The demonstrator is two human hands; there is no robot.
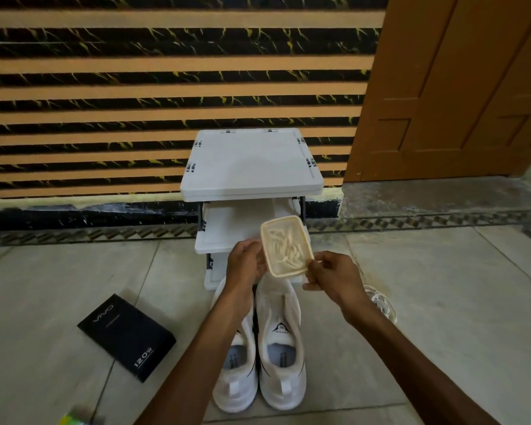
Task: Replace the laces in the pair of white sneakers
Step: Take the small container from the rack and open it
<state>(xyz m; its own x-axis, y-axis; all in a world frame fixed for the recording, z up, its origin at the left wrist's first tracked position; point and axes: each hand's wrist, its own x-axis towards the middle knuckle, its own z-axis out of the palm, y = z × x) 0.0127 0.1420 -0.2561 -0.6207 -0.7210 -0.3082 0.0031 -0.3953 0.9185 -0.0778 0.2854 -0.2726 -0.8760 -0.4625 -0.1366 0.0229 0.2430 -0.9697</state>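
Head view: we hold a cream rectangular container (288,273) up in front of us with both hands, tilted so that its open face looks back at us. A tangle of pale laces (284,246) shows inside it; we cannot tell whether a clear lid covers them. Our left hand (246,259) grips the container's left side, fingers curled round behind it. Our right hand (331,276) pinches the lower right corner between thumb and fingertips.

Below the hands, the pair of white sneakers (281,348) stands on the tiled floor (442,317), side by side and touching, toes pointing away from us and heels nearest. Our left forearm crosses over the left shoe.

Just beyond the toes stands a white tiered rack (252,161), set against a wall of black and tan stripes (135,87). A black box (126,335) lies flat on the floor to the left of the shoes, well apart from them. To the right, partly hidden behind our right forearm, a loose bundle of white laces (382,303) lies on the tiles. A brown wooden door (457,87) fills the upper right.
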